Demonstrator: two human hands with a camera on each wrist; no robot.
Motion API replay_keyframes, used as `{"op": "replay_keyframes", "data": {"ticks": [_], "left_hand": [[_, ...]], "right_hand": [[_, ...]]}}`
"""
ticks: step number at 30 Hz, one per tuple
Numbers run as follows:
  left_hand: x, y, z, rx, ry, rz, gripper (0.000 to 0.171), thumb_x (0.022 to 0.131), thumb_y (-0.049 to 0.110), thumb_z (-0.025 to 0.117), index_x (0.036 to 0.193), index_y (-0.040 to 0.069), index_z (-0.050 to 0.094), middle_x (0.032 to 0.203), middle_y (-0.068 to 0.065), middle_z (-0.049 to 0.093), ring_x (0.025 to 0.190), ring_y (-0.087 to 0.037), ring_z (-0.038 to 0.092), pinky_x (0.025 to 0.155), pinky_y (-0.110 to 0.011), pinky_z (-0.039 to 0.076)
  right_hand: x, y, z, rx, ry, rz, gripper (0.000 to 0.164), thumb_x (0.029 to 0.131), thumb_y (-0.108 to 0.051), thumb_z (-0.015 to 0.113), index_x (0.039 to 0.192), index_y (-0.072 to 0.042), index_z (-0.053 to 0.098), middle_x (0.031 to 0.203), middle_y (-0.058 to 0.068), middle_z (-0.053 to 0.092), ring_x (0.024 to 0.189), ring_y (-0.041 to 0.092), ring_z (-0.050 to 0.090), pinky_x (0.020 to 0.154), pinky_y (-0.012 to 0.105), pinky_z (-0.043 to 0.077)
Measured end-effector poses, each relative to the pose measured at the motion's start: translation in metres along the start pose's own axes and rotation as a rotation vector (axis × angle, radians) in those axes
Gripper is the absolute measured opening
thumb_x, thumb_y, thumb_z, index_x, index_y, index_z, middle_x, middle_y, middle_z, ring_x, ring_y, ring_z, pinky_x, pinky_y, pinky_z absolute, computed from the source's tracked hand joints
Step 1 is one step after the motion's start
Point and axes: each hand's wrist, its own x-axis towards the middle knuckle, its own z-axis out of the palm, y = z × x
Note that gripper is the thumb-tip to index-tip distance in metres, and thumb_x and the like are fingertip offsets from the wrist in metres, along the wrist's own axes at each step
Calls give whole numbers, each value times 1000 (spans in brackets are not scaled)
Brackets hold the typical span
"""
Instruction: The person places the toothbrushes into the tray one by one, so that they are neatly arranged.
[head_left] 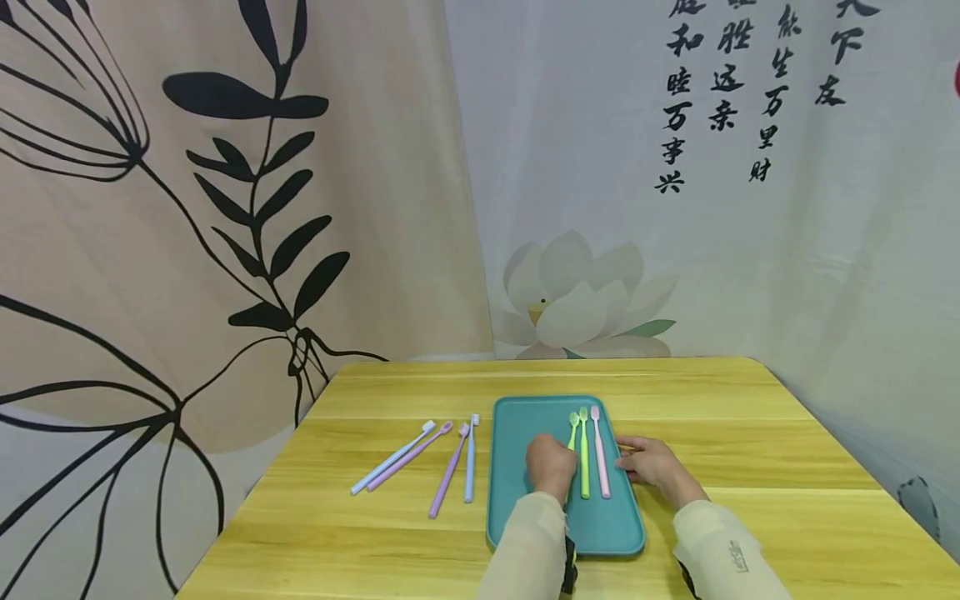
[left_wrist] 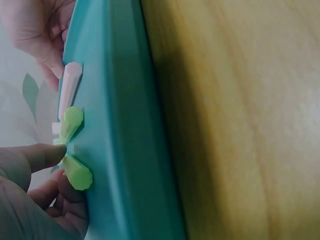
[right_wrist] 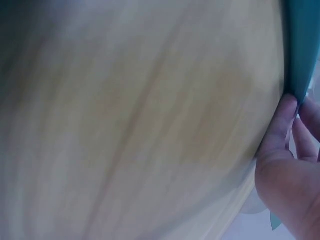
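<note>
A teal tray point(head_left: 528, 537) lies on the table, with my left hand point(head_left: 551, 468) over its middle. The thumb and fingers of that hand pinch a green toothbrush point(head_left: 573, 419), whose handle end point(left_wrist: 79, 175) shows in the left wrist view. Right of it lie a second green toothbrush point(head_left: 584, 462) and a pink toothbrush point(head_left: 601, 462), side by side, heads toward the far end. My right hand point(head_left: 660, 468) holds the tray's right rim; its thumb and fingertips meet the edge in the right wrist view.
Left of the tray, on the wooden table point(head_left: 337, 550), lie a blue toothbrush point(head_left: 390, 461) beside a purple toothbrush point(head_left: 408, 457), then another purple toothbrush point(head_left: 447, 475) and another blue toothbrush point(head_left: 470, 462). A printed curtain point(head_left: 390, 208) hangs behind the table.
</note>
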Motion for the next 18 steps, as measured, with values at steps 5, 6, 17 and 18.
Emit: {"op": "replay_keyframes", "data": {"ticks": [5,6,17,18], "left_hand": [[-1,2,-1,-7,-16,-7,49,73,-11,60,51,20,29,48,3,28,44,-13,28,41,-26,28],[-1,2,0,-4,-18,-7,49,73,-11,60,51,19,29,48,3,29,45,-13,29,41,-26,29],[0,1,4,-8,-33,-4,41,70,-12,62,47,15,41,48,2,38,44,-13,34,42,-25,31],[0,0,5,-6,-31,-1,38,70,-12,62,47,13,44,48,1,39,44,-13,36,42,-25,32]], "right_hand": [[0,2,-1,-1,-2,-1,50,93,5,61,141,10,47,118,25,58,91,19,63,77,34,56],[0,2,-1,0,-2,0,50,94,5,61,141,10,46,117,24,58,91,19,63,77,34,56],[0,0,-1,0,1,6,50,93,4,62,141,10,47,116,24,58,91,20,62,77,34,56],[0,0,-1,-3,0,7,50,93,4,62,141,10,47,117,24,58,91,20,63,77,34,56]]}}
